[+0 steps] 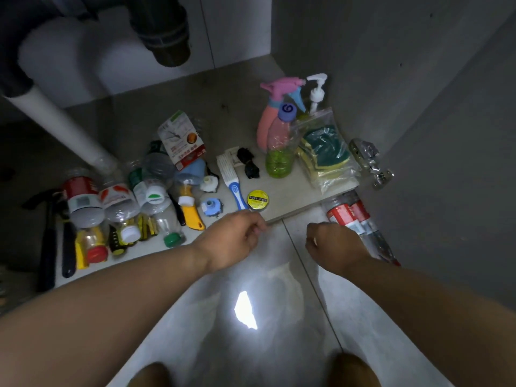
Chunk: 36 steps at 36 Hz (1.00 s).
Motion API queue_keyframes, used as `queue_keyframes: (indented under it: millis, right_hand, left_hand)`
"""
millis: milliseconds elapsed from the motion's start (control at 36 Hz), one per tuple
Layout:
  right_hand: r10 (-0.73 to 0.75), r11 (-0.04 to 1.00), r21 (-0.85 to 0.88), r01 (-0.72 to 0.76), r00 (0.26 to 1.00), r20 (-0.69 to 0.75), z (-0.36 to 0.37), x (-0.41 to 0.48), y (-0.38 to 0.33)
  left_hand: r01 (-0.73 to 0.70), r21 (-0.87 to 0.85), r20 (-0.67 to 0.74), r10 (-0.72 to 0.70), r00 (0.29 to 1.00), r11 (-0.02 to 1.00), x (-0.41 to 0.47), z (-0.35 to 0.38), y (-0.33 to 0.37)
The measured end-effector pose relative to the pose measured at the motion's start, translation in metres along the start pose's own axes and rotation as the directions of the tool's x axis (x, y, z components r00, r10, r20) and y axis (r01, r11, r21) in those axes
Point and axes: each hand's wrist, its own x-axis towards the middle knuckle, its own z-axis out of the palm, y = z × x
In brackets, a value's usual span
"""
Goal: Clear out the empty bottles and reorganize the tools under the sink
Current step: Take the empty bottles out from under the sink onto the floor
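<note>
Several empty plastic bottles (120, 202) lie in a heap on the left of the cabinet floor (290, 196), over a hammer (47, 219), a yellow utility knife (191, 216) and other tools. A red-labelled bottle (347, 212) lies on its side at the right front corner. My right hand (332, 243) sits over its middle, fingers curled round it. My left hand (237, 236) hovers at the front edge with curled fingers, just below a yellow tape roll (257, 199) and a blue-handled brush (231, 180). It holds nothing I can see.
At the back right stand a pink spray bottle (268, 121), a bottle of green liquid (279, 152), a white pump bottle (317, 93) and a bag of sponges (326, 152). A white drain pipe (55, 118) slants at left. A door hinge (368, 160) juts from the right wall. Glossy floor tile (251, 275) lies below.
</note>
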Motion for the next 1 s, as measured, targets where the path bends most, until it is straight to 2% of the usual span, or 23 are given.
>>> queue_keyframes:
  millis: [83, 167, 250, 306, 389, 500, 556, 611, 778, 861, 944, 1000]
  right_hand:
    - [-0.083, 0.991, 0.101, 0.088, 0.995, -0.053, -0.012, 0.006, -0.024]
    - [-0.164, 0.962, 0.208, 0.177, 0.983, -0.079, -0.025, 0.013, -0.05]
    - [-0.221, 0.927, 0.293, 0.233, 0.972, -0.075, -0.035, 0.023, -0.078]
    - [-0.234, 0.9, 0.356, 0.251, 0.968, -0.092, -0.041, 0.031, -0.099]
    - [-0.248, 0.835, 0.469, 0.288, 0.957, -0.147, -0.049, 0.046, -0.131]
    - [-0.165, 0.778, 0.575, 0.252, 0.966, -0.2, -0.056, 0.075, -0.169]
    - [-0.077, 0.752, 0.63, 0.192, 0.976, -0.206, -0.06, 0.09, -0.184]
    - [0.024, 0.733, 0.667, 0.134, 0.975, -0.223, -0.064, 0.106, -0.195]
    - [0.27, 0.728, 0.677, -0.113, 0.954, -0.132, -0.068, 0.146, -0.211]
    - [0.31, 0.733, 0.657, -0.179, 0.946, -0.088, -0.068, 0.157, -0.215]
    - [0.297, 0.772, 0.601, -0.205, 0.953, -0.056, -0.067, 0.162, -0.215]
    - [0.259, 0.815, 0.546, -0.194, 0.965, -0.045, -0.067, 0.164, -0.215]
  left_hand:
    - [0.008, 0.051, -0.188, 0.002, 0.982, 0.999, -0.007, -0.023, -0.021]
    - [0.058, 0.083, -0.382, -0.022, 0.924, 0.995, -0.017, -0.044, -0.045]
    - [0.146, 0.097, -0.583, -0.063, 0.81, 0.985, -0.029, -0.063, -0.064]
    - [0.239, 0.171, -0.697, -0.054, 0.715, 0.956, -0.036, -0.076, -0.075]
    - [0.411, 0.203, -0.773, -0.112, 0.624, 0.889, -0.037, -0.092, -0.086]
    - [0.59, 0.054, -0.716, -0.381, 0.586, 0.806, -0.027, -0.11, -0.101]
    - [0.63, -0.016, -0.624, -0.501, 0.6, 0.776, -0.018, -0.122, -0.111]
    - [0.624, -0.053, -0.51, -0.559, 0.654, 0.78, -0.012, -0.13, -0.122]
    - [0.414, -0.054, -0.403, -0.399, 0.824, 0.909, 0.002, -0.135, -0.13]
    - [0.399, 0.067, -0.333, -0.357, 0.873, 0.914, 0.017, -0.133, -0.129]
    - [0.435, 0.164, -0.284, -0.38, 0.88, 0.885, 0.03, -0.13, -0.132]
    - [0.452, 0.171, -0.27, -0.4, 0.876, 0.875, 0.037, -0.129, -0.133]
